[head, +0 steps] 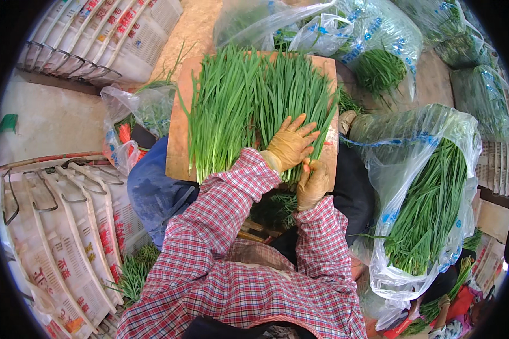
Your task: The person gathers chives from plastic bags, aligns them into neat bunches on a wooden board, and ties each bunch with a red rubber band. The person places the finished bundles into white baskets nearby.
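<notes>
Two bunches of green garlic chives lie side by side on a wooden board point(176, 156) in front of me. The left bunch point(222, 114) shows its pale stem ends toward me. On the right bunch point(288, 89) my left hand point(292, 143), in a yellowish rubber glove, rests flat with its fingers spread. My right hand point(313, 183), gloved too, is curled at the lower right edge of that bunch, close to the stem ends; whether stems are between its fingers cannot be told.
An open clear plastic bag point(381, 250) of chives lies at the right. More bagged chives point(377, 29) stand beyond the board. Printed, ribbed containers point(63, 237) with metal handles are at the left. Another person's gloved hand point(443, 305) shows at the lower right.
</notes>
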`<control>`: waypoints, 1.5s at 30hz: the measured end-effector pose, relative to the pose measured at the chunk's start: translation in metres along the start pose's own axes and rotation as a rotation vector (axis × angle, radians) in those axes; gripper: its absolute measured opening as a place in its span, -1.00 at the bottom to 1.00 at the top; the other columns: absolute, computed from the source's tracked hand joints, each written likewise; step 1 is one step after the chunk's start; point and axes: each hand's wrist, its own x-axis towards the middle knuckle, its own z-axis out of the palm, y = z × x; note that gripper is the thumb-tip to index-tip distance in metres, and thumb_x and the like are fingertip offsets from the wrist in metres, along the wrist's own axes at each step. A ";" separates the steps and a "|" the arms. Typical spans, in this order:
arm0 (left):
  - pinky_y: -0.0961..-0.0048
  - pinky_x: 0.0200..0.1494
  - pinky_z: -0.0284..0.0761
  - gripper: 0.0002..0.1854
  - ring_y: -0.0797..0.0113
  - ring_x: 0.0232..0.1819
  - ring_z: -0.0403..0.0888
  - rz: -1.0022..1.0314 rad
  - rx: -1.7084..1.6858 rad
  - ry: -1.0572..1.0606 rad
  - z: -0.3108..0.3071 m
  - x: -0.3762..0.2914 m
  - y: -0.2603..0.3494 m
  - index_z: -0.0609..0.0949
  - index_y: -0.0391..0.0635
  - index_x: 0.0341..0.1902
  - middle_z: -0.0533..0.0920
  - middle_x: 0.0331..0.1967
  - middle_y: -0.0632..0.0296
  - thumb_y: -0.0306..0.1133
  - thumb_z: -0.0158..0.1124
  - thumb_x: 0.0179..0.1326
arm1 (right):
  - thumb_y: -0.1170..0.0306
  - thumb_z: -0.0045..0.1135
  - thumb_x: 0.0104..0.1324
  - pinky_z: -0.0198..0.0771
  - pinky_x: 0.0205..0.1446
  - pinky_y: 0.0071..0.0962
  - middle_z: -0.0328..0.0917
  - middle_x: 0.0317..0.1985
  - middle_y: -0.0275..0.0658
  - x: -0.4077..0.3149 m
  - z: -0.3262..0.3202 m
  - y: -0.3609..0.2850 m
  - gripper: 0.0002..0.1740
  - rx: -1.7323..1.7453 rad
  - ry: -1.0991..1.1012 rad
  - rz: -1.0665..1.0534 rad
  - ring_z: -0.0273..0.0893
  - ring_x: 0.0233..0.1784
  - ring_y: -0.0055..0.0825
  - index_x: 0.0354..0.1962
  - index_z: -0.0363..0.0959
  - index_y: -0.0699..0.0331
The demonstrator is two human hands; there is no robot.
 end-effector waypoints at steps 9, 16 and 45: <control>0.16 0.35 0.02 -0.53 0.12 0.31 0.17 0.008 -0.248 0.339 -0.010 -0.011 0.003 0.40 -0.02 0.21 0.35 0.23 0.17 -0.30 0.07 0.19 | 0.24 0.18 0.19 0.40 -0.09 -0.32 0.49 -0.17 -0.02 -0.023 -0.064 -0.017 -0.52 0.385 -0.208 0.303 0.49 -0.11 -0.15 -0.05 0.33 0.40; 0.34 0.22 0.29 -0.41 0.18 0.22 0.32 -0.686 -1.071 0.534 -0.025 -0.115 0.014 0.24 -0.23 0.29 0.32 0.22 -0.07 -0.29 0.15 0.23 | -0.07 0.02 0.22 0.27 0.13 -0.31 0.40 0.00 0.16 0.019 -0.023 0.041 -0.20 0.199 -0.391 0.500 0.39 0.08 -0.05 0.09 0.22 0.52; 0.29 0.32 0.09 -0.08 0.08 0.28 0.20 -0.612 -0.720 0.034 -0.006 -0.039 -0.003 -0.07 -0.27 0.36 0.20 0.28 -0.06 -0.28 0.31 0.10 | 0.02 0.01 0.21 0.19 0.17 -0.12 0.39 -0.05 0.25 0.008 0.019 0.026 -0.16 0.158 -0.771 0.526 0.33 0.08 0.14 0.23 -0.05 0.44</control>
